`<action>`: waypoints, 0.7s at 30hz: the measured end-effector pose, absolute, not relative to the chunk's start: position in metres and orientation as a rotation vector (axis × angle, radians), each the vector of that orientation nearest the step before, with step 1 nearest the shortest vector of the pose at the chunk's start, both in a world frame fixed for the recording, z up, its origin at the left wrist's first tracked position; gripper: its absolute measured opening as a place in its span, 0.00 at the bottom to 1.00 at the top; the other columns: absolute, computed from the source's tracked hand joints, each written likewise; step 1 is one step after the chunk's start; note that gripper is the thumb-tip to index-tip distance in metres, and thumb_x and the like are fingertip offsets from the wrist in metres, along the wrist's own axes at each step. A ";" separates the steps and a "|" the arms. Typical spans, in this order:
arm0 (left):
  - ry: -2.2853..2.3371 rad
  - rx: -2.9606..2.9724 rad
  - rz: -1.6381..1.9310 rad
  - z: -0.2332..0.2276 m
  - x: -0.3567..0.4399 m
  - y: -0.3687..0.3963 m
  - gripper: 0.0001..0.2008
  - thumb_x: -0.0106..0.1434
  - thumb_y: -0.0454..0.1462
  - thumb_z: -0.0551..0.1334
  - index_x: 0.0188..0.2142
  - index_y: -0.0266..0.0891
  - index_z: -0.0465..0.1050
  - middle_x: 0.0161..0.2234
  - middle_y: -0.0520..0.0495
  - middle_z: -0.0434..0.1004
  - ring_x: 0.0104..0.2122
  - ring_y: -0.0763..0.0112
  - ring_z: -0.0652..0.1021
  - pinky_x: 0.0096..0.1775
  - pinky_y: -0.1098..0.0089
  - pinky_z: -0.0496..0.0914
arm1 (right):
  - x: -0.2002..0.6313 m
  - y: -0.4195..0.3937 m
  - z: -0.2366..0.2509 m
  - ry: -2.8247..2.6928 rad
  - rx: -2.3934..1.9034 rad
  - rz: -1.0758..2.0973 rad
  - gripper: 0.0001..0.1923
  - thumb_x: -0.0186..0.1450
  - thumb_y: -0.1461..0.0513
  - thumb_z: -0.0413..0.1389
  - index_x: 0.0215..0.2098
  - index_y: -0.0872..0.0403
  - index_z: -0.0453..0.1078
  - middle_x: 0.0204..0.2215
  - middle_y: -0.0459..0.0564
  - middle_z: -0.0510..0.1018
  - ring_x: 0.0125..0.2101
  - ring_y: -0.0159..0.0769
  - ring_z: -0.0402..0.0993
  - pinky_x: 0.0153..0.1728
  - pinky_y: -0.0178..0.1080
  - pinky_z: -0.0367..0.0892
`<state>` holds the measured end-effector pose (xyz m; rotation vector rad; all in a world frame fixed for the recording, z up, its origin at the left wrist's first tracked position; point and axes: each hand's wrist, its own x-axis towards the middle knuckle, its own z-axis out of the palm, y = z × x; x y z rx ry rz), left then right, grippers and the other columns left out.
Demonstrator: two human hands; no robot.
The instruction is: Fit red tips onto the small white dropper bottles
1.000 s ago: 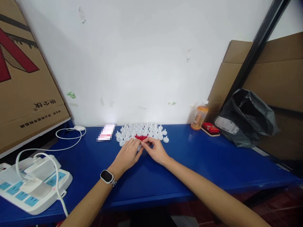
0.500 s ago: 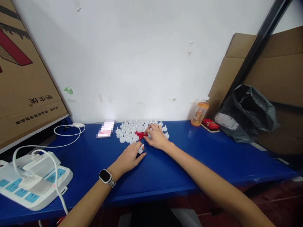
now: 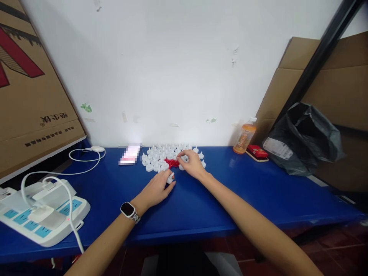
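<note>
left hand (image 3: 153,190) pinching white stemmed piece (image 3: 170,178) near side of red pile (image 3: 171,163), right hand (image 3: 192,164) beside pile, fingertips close together, can't tell if holding anything, white pieces (image 3: 155,156) around

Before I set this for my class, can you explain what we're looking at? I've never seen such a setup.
There's no machine: a camera worn on a person's head looks forward and down at that person's own bare hands. On the blue table are many small white pieces, with a pile of red bits among them. The left hand holds one white piece with a thin stem. The right hand is at the white pieces, beside the red bits; whether it grips one, I can't tell.
</note>
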<state>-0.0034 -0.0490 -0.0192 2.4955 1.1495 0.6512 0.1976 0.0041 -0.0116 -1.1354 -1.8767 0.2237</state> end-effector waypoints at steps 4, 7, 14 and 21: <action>1.152 2.472 0.635 -0.015 0.002 -0.041 0.11 0.70 0.46 0.50 0.40 0.42 0.64 0.36 0.47 0.72 0.34 0.65 0.74 0.37 0.64 0.68 | 0.207 -0.011 -0.010 -1.687 -1.055 0.545 0.08 0.63 0.58 0.58 0.36 0.54 0.75 0.31 0.48 0.81 0.32 0.35 0.74 0.33 0.37 0.64; 1.139 2.430 0.620 -0.014 0.010 -0.030 0.12 0.69 0.46 0.51 0.41 0.42 0.64 0.35 0.48 0.73 0.31 0.65 0.74 0.33 0.66 0.67 | 0.210 -0.020 -0.013 -1.583 -0.981 0.758 0.11 0.61 0.55 0.61 0.34 0.55 0.76 0.28 0.49 0.81 0.29 0.35 0.74 0.31 0.36 0.66; 1.091 2.419 0.712 -0.020 0.021 -0.035 0.12 0.69 0.45 0.51 0.47 0.41 0.64 0.39 0.45 0.75 0.35 0.63 0.76 0.36 0.64 0.69 | 0.202 -0.026 -0.016 -1.640 -0.886 0.961 0.16 0.60 0.50 0.62 0.32 0.55 0.77 0.27 0.48 0.81 0.28 0.34 0.74 0.33 0.37 0.68; 1.149 2.389 0.698 -0.023 0.017 -0.041 0.11 0.69 0.46 0.51 0.39 0.42 0.63 0.35 0.48 0.74 0.33 0.65 0.75 0.32 0.67 0.66 | 0.207 -0.033 -0.009 -1.701 -0.934 0.965 0.17 0.61 0.50 0.62 0.32 0.56 0.77 0.27 0.50 0.81 0.27 0.34 0.74 0.32 0.37 0.68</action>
